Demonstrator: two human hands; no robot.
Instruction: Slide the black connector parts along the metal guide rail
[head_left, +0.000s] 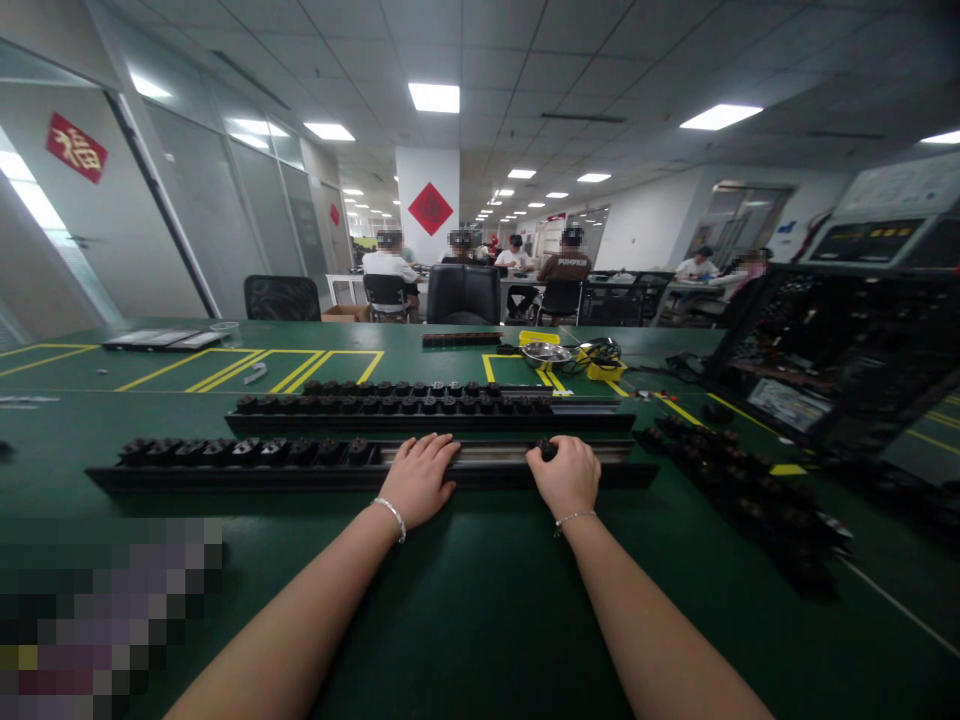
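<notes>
A long black rail (pixel 517 478) with a pale metal channel lies crosswise in front of me. Its left part carries a row of small black blocks (pixel 244 452), and the channel shows bare to their right. My left hand (pixel 421 478) rests on the rail just right of that row, fingers stretched out over the channel and thumb at the front side. Over the rail's right part, the curled fingers of my right hand (pixel 568 472) pinch a small black block (pixel 549 450), mostly hidden by the hand. Whether this block touches the channel, I cannot tell.
Behind lies a second loaded rail (pixel 427 422). Many loose black blocks (pixel 750 500) are heaped at right, beside a large black machine (pixel 795 350). A metal bowl (pixel 546 353), cables (pixel 600 352) and a short dark strip (pixel 462 340) lie farther back. People sit at distant tables.
</notes>
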